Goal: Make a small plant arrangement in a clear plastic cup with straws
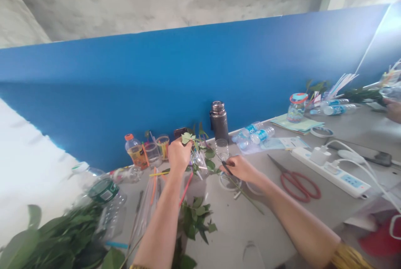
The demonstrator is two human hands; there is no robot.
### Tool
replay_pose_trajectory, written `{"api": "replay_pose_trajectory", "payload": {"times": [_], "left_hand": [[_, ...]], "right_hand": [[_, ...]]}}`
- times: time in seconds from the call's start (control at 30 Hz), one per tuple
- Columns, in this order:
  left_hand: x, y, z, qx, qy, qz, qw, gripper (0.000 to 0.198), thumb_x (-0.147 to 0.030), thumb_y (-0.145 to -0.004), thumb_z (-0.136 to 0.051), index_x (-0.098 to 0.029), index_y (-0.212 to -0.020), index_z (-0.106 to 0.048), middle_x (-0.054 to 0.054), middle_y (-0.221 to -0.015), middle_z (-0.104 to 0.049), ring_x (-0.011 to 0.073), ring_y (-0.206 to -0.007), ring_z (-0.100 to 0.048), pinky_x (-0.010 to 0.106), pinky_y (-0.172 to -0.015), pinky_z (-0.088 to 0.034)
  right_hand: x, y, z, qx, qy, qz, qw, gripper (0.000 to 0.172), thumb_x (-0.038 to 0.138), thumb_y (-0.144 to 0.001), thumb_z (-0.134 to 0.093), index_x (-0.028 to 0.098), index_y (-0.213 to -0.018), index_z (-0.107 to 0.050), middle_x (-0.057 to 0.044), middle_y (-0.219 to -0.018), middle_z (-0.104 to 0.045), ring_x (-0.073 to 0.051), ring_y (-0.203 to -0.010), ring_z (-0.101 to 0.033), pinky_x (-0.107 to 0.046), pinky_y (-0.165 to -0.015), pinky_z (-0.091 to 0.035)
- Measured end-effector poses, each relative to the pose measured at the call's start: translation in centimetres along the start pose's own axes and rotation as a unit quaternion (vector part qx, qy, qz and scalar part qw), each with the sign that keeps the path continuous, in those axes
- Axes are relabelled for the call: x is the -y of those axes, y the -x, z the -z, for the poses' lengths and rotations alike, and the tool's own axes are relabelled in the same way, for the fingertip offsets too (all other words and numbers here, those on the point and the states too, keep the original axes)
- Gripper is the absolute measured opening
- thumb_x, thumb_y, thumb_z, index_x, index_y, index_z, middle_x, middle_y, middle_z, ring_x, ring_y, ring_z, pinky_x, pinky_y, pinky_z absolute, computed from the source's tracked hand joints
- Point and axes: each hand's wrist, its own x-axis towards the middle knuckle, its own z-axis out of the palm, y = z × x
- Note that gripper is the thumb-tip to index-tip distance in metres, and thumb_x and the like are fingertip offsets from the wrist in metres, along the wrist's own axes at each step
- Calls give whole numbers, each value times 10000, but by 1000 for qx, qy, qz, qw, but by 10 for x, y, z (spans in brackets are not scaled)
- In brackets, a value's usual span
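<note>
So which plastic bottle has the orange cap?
The bottle left of the dark flask, part-filled with orange liquid; the water bottles right of it have blue labels.

Slender leafy green stem [210,164], held slanting.

Grey tabletop [225,229]: red scissors [282,183], white power strip [328,172], apparently water bottles [262,135] lying flat.

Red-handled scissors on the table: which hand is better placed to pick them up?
Likely the right hand: it is nearer the red-handled scissors, on the same side, though it is pinching something dark. The left hand is farther away and grips a leafy sprig.
</note>
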Motion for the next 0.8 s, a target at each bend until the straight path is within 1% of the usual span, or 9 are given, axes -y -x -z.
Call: {"api": "replay_pose_trajectory", "payload": {"times": [0.27, 0.47, 0.6, 0.8], "left_hand": [[2, -2, -3, 16, -18, 6, 1000, 238, -347, -854, -671, -171, -964, -788, 154, -955, -787, 287, -905, -728, 298, -714, -463], [3, -2, 3, 6, 5, 0, 1000, 231, -350, -847, -657, -179, -940, -781, 117, -879, -785, 259, -832, -717, 282, -684, -443], [2, -2, 5, 7, -4, 1, 1000, 237, -367, -844, -648, -176, -895, -778, 113, -833, -776, 252, -784, -704, 282, -644, -418], [2, -2, 1, 15, -15, 0, 1000, 232, -362, -838, -653, -186, -914, -785, 116, -831, -775, 256, -802, -709, 283, -661, -430]], "right_hand": [[0, -1, 0, -2, 6, -1, 1000, 415, 508, -813, -621, 187, -566, -533, 25, -545, -490, -109, -545, -402, -246, -520, -285], [-1, -1, -1, 0, 4, 2, 1000, 423, 518, -813, -615, 189, -563, -526, 25, -539, -483, -110, -539, -397, -251, -515, -278], [-1, -1, -1, -7, 4, 6, 1000, 424, 521, -802, -624, 190, -558, -517, 24, -541, -477, -111, -543, -390, -251, -511, -275], [0, 0, 1, -4, 4, -1, 1000, 444, 535, -798, -619, 195, -544, -486, 27, -532, -454, -108, -534, -371, -250, -509, -275]]}}
